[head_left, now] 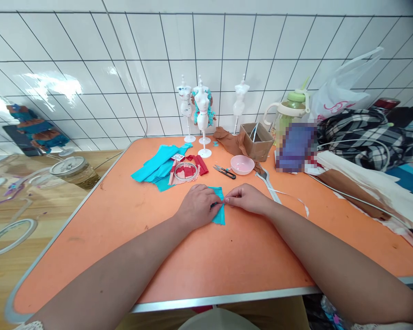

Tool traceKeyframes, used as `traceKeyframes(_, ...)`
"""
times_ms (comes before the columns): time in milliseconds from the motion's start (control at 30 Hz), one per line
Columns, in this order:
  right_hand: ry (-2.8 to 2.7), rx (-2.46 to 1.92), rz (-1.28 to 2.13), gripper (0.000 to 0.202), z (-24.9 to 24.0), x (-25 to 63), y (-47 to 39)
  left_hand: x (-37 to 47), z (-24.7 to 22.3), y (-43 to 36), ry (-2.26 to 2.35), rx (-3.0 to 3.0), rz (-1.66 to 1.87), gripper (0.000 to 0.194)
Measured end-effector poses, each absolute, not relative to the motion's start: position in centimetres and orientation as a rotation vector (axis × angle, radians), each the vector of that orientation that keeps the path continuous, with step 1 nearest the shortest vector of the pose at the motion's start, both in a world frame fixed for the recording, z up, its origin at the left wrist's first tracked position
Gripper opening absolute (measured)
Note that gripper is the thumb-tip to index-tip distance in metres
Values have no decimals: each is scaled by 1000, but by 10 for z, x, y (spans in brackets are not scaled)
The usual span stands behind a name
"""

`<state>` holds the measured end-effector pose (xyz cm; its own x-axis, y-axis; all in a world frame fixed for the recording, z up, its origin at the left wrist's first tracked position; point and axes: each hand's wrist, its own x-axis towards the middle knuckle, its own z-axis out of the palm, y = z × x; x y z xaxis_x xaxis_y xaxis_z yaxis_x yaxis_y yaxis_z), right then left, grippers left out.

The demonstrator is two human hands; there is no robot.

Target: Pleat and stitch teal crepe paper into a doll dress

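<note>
A small piece of turquoise cloth (219, 218) lies on the orange table in front of me. My left hand (198, 206) rests over its left side, thumb and fingers closed on the fabric. At the cloth's right edge my right hand (246, 198) is closed in a pinch; whatever sits between its fingertips is too small to make out. Just beyond the hands are black thread snips (225, 172) and a pink bowl (242, 165). Left of these, a metal ring (186, 171) lies on red and pink cloth, beside a heap of turquoise fabric (158, 167).
Several white mini dress forms (203, 114) stand by the tiled wall. To their right are a cardboard box (258, 141), a green-lidded jug (294, 107) and a blurred upright phone-like object (295, 147). Fabric piles and a white cable cover the right side. A glass jar (75, 172) stands at left.
</note>
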<state>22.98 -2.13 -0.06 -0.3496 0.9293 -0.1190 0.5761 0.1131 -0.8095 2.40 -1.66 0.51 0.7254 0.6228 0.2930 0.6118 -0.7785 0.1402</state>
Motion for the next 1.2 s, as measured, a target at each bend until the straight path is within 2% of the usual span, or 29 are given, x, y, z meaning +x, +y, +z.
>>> traceKeyframes(267, -2034, -1424, 1128, 38, -4, 231, -19, 30, 8, -25, 1081, 2922, 563, 21)
traceKeyframes(567, -1870, -1449, 1365, 36, 0, 229, -21, 33, 8, -26, 1049, 2942, 502, 20)
traceKeyframes(833, -1890, -1495, 1083, 29, 3, 226, -22, 25, 11, -22, 1092, 2809, 514, 14)
traceKeyframes(1033, -2066, -1511, 862, 18, 2, 219, -26, 22, 6, -19, 1131, 2728, 538, 16)
traceKeyframes(1200, -2121, -1571, 835, 14, -2, 218, -26, 23, 7, -19, 1139, 2725, 496, 19)
